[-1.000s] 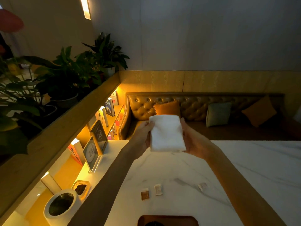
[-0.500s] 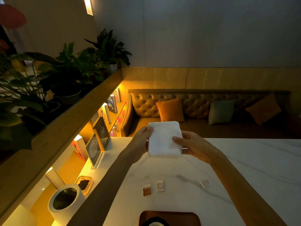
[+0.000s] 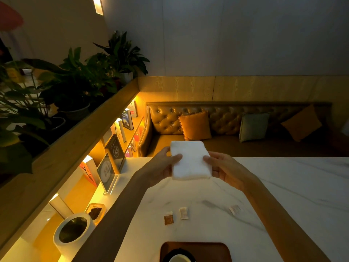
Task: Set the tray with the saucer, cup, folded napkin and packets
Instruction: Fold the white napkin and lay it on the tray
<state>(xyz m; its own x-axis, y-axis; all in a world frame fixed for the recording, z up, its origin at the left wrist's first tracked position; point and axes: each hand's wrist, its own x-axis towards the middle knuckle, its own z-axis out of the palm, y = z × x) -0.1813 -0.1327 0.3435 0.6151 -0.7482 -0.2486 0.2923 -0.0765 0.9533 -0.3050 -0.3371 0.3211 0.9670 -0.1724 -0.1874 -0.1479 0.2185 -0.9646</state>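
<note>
A white marble desk (image 3: 283, 186) fills the lower frame. At centre, the left hand (image 3: 160, 169) and right hand (image 3: 226, 171) pinch a folded white napkin (image 3: 190, 160) with curled fingers. Three packets (image 3: 184, 213) lie below it; a brown tray (image 3: 207, 251) sits at bottom centre.

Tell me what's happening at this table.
A person is setting a tray. The left hand and the right hand hold a folded white napkin by its sides, in the air above the marble table. Three packets lie loose on the table, not yet on the wooden tray, which carries a dark saucer and a pale cup, both partly cut off.
</note>
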